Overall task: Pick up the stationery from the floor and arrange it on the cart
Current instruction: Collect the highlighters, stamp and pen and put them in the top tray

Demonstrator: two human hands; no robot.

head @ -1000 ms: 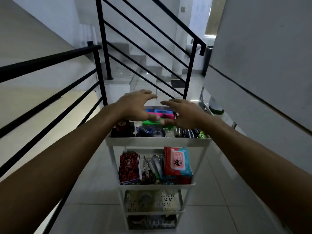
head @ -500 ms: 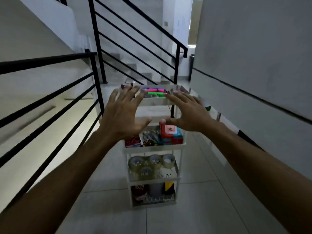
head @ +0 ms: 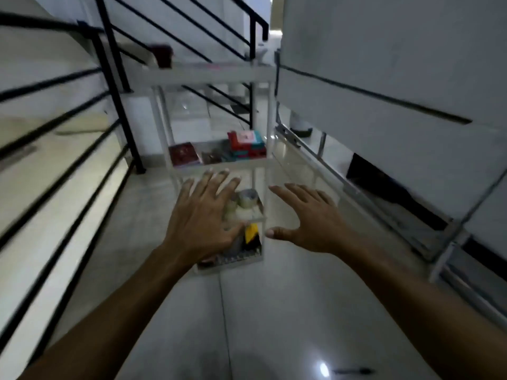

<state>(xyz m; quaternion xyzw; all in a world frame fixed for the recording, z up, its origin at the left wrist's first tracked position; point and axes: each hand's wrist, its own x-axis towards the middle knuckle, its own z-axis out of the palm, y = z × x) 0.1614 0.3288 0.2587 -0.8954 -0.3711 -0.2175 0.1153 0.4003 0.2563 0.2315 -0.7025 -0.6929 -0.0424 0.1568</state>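
Nearing done: cart point(head: 208, 78) at frame centre holding booklets point(head: 183, 154), tape rolls point(head: 247, 198), packs on its shelves; left hand point(head: 204, 215) and right hand point(head: 310, 215) hovering spread-fingered, gripping nothing; dark pen point(head: 354, 371) lying on floor point(head: 274, 311), lower right, remaining.

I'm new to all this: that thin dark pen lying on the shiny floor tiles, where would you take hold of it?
Probably at the middle of the thin dark pen, coming straight down from above and pinching across its narrow barrel. It lies flat and alone on the pale tiled floor, so both long sides look free.
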